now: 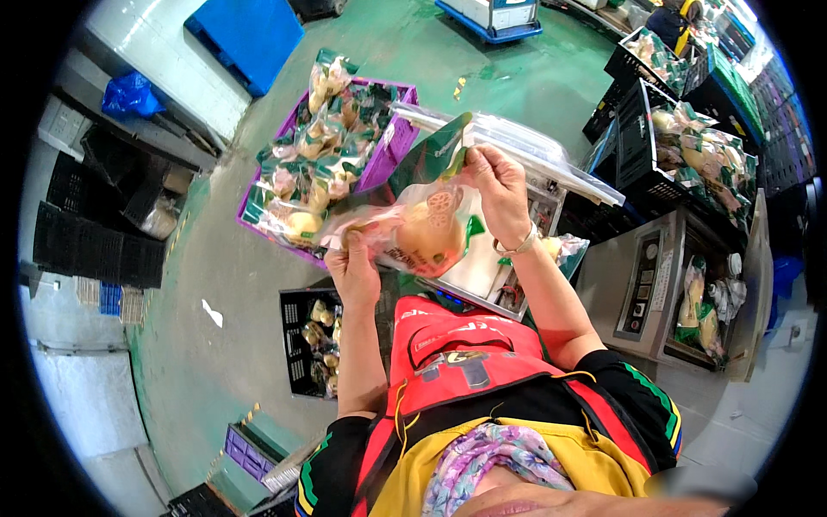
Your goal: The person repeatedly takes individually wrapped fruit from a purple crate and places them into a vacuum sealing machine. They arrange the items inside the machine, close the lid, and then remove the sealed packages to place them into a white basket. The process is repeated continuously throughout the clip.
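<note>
Between my two hands hangs a clear plastic bag (435, 228) with green and red printing. Inside it lies a pale yellow, rounded root vegetable that looks like lotus root. My left hand (353, 274) pinches the bag's left end. Up at the green end, my right hand (501, 191) grips the other side with closed fingers. Beneath the bag is a metal vacuum-sealing machine (517, 293), its clear lid (525, 142) raised. To the left, a purple crate (398, 142) is heaped with similar filled bags.
A black crate (297, 375) of loose root pieces stands on the floor at my left. On the right are a second metal machine (613, 289) with a control panel and black crates (633, 129) of bagged goods. A blue trolley (491, 33) stands far ahead.
</note>
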The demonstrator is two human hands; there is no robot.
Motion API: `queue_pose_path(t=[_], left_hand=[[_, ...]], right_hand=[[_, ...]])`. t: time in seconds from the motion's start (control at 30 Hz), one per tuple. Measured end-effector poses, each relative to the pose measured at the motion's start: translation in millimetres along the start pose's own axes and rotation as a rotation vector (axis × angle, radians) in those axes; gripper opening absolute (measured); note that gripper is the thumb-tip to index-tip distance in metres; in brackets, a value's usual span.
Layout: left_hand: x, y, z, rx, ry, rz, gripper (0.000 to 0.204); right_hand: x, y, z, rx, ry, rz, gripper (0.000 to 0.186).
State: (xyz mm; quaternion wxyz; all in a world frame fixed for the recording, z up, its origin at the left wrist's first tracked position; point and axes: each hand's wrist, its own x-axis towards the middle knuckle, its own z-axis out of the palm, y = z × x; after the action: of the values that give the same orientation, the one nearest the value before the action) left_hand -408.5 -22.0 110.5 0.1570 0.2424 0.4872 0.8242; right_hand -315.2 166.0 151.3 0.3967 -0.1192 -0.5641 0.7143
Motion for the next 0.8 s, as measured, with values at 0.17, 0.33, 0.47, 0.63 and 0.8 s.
queue_pose_path(t=[0.17,0.33,0.47,0.63,0.8], left_hand=[[-21.2,-19.8,-3.5,-0.082,-0.021,-0.104,0.031],[-5.2,-59.1,-12.9,-0.180,-0.096,-0.371,0.036],[-8.2,-136.9,-32.8,-0.322,-0.020,-0.555,0.035],[-39.8,-247.3,-46.7,-0.471,0.073,-0.812,0.039],[-67.1,-307.8,-44.1,-0.685,0.365,-0.891,0.040]], right_hand=[[-3.4,19.4,-14.1,-0.037,0.059,0.006,0.019],[-0.1,105.4,-64.7,0.071,0.201,0.279,0.017],[-11.4,185.7,-104.3,-0.266,0.276,0.382,0.019],[-22.5,241.2,-145.3,-0.398,0.404,0.498,0.019],[-15.0,297.7,-167.5,-1.130,0.191,0.462,0.017]])
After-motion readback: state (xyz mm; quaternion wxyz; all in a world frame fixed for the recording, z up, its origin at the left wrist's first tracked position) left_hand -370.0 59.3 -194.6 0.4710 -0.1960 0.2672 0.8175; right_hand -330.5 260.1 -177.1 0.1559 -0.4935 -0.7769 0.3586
